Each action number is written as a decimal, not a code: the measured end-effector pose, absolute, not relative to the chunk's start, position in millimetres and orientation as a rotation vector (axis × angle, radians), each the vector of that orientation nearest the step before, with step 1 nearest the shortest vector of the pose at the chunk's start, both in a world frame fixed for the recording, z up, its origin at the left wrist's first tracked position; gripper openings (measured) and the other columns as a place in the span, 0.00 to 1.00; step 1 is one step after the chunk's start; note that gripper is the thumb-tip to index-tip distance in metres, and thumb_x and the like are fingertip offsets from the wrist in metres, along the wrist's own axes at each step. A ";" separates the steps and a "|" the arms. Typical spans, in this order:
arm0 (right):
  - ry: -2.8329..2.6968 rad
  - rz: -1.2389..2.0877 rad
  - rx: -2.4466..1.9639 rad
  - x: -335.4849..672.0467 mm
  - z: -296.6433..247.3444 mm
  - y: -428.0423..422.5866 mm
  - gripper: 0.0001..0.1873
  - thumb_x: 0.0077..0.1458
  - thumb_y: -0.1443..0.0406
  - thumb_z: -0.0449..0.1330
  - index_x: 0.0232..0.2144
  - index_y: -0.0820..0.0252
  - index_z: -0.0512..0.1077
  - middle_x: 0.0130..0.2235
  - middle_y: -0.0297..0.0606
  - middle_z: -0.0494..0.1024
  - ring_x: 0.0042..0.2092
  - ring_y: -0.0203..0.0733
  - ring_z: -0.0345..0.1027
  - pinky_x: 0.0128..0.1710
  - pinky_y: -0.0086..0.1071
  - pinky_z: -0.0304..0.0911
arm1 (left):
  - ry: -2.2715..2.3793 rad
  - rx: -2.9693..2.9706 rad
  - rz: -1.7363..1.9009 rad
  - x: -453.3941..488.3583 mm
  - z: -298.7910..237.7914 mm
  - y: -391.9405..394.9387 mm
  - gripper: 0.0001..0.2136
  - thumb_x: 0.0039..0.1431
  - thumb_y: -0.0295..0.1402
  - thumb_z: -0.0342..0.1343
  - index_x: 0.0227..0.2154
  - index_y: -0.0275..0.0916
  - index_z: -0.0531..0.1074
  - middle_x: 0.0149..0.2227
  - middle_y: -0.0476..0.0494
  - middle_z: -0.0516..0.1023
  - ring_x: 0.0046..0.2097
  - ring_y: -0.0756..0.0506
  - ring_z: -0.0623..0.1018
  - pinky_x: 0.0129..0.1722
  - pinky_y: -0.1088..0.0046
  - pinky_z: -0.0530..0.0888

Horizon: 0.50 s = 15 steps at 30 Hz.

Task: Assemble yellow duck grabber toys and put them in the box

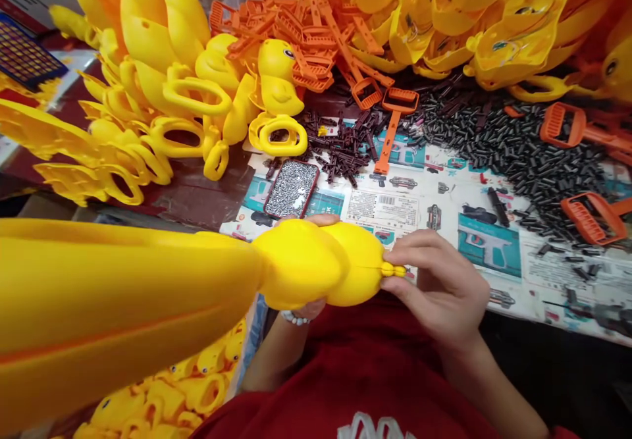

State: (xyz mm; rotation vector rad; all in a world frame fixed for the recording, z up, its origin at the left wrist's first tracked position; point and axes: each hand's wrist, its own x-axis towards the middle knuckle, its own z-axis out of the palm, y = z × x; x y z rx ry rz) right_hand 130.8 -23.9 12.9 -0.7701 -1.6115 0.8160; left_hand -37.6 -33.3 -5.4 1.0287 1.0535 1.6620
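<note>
My right hand is pinching the ribbed tip of the yellow plastic toy; my left hand clamps it from beneath; its long axis runs leftward, out over the printed sheet's edge.

Yellow plastic toy — left hand beneath, right hand pinching tip

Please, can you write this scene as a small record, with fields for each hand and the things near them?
right hand: pinches a small yellow ribbed tip
left hand: wraps around a long yellow plastic toy body
left wrist: beaded bracelet
under the hands: printed paper sheet
nearby: dark plastic pieces, orange plastic frames, yellow plastic shells
</note>
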 end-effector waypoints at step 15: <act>-1.087 1.099 -1.374 161.4 -35.9 3.5 0.15 0.50 0.58 0.63 0.25 0.65 0.69 0.23 0.35 0.66 0.22 0.33 0.58 0.18 0.24 0.55 | 2.069 2.025 0.607 -110.0 5.1 35.0 0.09 0.58 0.31 0.52 0.36 0.35 0.76 0.39 0.37 0.77 0.44 0.38 0.75 0.47 0.60 0.71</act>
